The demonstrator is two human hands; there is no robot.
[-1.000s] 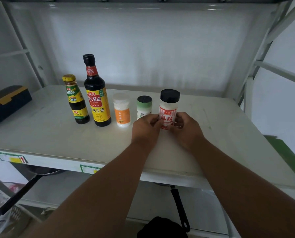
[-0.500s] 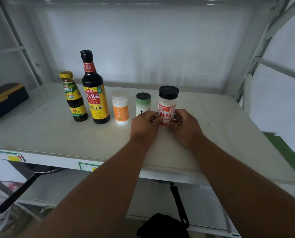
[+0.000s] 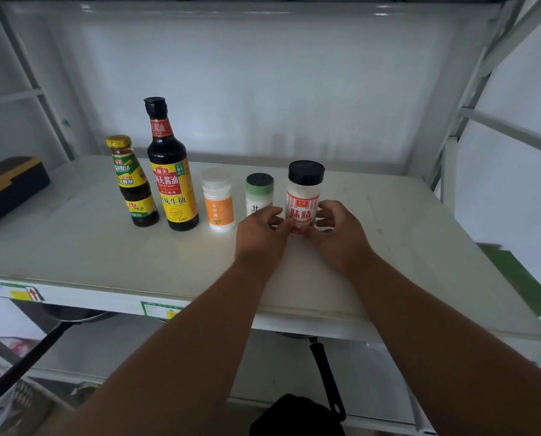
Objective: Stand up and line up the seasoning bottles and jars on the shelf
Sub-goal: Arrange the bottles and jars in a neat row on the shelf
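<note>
Five seasoning containers stand upright in a row on the white shelf [image 3: 74,247]. From left to right they are a small dark sauce bottle [image 3: 133,184] with a gold cap, a tall soy sauce bottle [image 3: 172,190], a white jar with an orange label [image 3: 218,202], a green-topped jar [image 3: 259,190] and a black-lidded jar with a red label [image 3: 303,196]. My left hand [image 3: 259,237] and my right hand [image 3: 341,237] hold the red-label jar low down from either side, with curled fingers and thumbs at its base. My left hand hides the green jar's lower part.
A dark box with a yellow band [image 3: 8,187] lies at the shelf's left end. Metal frame posts [image 3: 451,158] rise at the right. On the level below are two pans with black handles [image 3: 27,363] [image 3: 325,376] and a black object [image 3: 297,416].
Both hands stay at the red-label jar, which keeps its place at the right end of the row. The whole scene has shifted slightly up in the view.
</note>
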